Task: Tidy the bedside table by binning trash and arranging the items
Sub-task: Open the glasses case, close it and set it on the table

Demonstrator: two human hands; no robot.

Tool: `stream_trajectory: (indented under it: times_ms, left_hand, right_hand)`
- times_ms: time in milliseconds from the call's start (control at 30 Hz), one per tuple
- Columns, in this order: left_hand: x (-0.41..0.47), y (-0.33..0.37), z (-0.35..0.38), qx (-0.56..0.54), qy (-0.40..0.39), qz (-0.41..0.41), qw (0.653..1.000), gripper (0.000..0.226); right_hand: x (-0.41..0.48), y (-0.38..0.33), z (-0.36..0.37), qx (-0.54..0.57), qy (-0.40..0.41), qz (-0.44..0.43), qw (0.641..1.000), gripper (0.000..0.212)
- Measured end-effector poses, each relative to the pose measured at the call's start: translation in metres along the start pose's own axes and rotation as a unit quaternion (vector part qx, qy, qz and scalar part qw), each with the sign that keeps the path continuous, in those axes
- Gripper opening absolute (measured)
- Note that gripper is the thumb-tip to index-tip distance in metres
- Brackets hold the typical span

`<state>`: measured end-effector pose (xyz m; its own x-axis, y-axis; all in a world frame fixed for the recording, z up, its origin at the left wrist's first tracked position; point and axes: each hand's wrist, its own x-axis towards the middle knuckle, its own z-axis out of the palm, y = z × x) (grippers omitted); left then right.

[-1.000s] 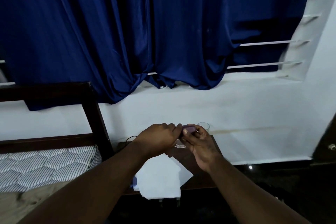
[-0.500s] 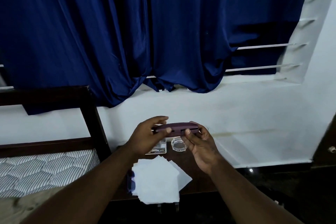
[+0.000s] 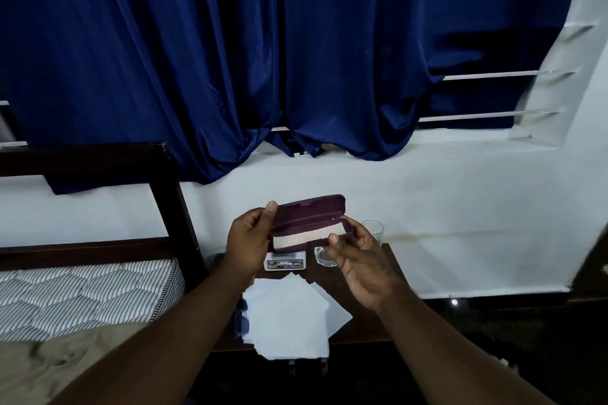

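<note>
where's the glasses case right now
The glasses case is open, held in mid-air between the left hand and right hand, above the back of the bedside table.

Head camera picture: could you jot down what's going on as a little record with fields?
held item: maroon glasses case, lid open, pale lining showing
left hand: grips the case's left end
right hand: holds its right end
bedside table: white papers, small printed box, glass ashtray, drinking glass
backdrop: blue curtain
</note>
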<state>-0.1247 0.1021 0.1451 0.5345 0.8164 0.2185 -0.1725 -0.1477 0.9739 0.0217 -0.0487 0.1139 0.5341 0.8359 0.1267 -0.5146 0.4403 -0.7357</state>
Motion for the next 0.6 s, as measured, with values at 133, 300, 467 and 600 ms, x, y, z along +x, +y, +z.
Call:
stream_trajectory:
  times_ms: [133,300,467,600]
  left_hand:
    - [-0.003,-0.012,-0.003,-0.085,0.038,-0.057,0.994,0.045]
    - [-0.010,-0.029,-0.021,-0.109,0.046,-0.139,0.983,0.054]
    - [-0.010,-0.053,-0.054,-0.053,0.134,-0.128,0.981,0.044]
    - [-0.007,-0.071,-0.100,-0.023,0.182,-0.129,0.974,0.035]
  right_hand:
    - [0.002,0.012,0.001,0.006,-0.005,0.012,1.000,0.063]
    - [0.009,0.037,0.001,-0.018,-0.025,0.051,0.998,0.059]
    - [0.016,0.074,0.011,-0.094,-0.036,0.089,0.991,0.048]
    - [0.025,0.108,0.022,-0.168,-0.041,0.126,0.977,0.041]
